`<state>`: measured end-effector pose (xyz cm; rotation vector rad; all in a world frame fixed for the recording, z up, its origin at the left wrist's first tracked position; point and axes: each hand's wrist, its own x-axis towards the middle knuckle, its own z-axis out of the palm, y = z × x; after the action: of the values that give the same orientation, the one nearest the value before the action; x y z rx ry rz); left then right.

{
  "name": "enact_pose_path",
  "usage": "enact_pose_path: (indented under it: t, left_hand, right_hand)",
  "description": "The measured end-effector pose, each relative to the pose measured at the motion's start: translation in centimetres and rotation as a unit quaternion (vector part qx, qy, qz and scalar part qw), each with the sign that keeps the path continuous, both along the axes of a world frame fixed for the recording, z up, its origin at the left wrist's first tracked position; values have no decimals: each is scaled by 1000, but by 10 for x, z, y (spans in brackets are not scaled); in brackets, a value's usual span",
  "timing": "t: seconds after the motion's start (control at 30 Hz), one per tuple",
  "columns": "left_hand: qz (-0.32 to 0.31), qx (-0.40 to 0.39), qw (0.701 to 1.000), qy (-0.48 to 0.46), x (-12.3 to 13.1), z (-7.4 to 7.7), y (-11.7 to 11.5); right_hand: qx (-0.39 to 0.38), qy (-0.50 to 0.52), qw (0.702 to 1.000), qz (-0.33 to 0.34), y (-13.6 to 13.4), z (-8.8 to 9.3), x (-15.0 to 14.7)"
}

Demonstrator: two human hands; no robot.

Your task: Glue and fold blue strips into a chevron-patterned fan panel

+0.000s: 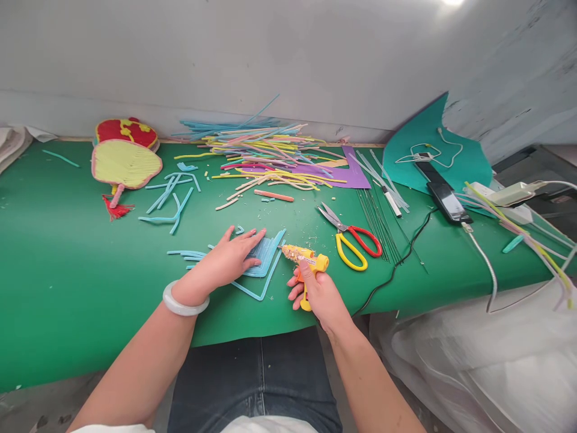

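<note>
My left hand (pixel 234 255) lies with its fingers spread over a flat blue piece (pixel 265 257) built of pipe-cleaner-like strips, partly hiding it. In my right hand (pixel 315 291) is a yellow hot glue gun (pixel 300 255), its nozzle close to the right edge of the blue piece; whether it touches, I cannot tell. A bent blue strip (pixel 260 297) runs in a corner shape around the piece's near side. More blue strips (pixel 183 254) stick out left of my left hand. Scissors (pixel 349 233) with red and yellow handles lie open right of the glue gun.
Behind my hands is a heap of coloured strips (pixel 265 147) with a purple sheet (pixel 356 168). A yellow fan-shaped piece (pixel 126 162) lies at left, near bent blue strips (pixel 174 198). Thin wires (pixel 381 222), a phone (pixel 448 201), a black cord (pixel 406 258) and a power strip (pixel 518 210) occupy the right.
</note>
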<state>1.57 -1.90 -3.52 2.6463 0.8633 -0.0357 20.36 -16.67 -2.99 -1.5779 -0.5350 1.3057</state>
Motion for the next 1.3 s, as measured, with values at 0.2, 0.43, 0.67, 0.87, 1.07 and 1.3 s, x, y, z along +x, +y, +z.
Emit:
enact_pose_path:
  t: [0.2, 0.43, 0.67, 0.87, 1.07, 1.3]
  left_hand:
    - [-5, 0, 1000, -3, 0, 0, 0]
    - [-3, 0, 1000, -4, 0, 1, 0]
    - [2, 4, 1000, -2, 1, 2, -1]
    - [4, 3, 1000, 0, 1, 3, -1]
    - [2, 4, 1000, -3, 1, 2, -1]
    - [8, 3, 1000, 9, 2, 4, -1]
  right_hand:
    - [2, -1, 1000, -9, -2, -1, -3]
    - [-6, 4, 1000, -8, -5, 3, -4]
    - [-9, 10, 1000, -1, -8, 4, -4]
    - [-15, 9, 1000, 6, -10, 7, -5]
    - [-16, 10, 1000, 16, -12, 7, -4]
    - [-33, 16, 999, 32, -13, 10, -4]
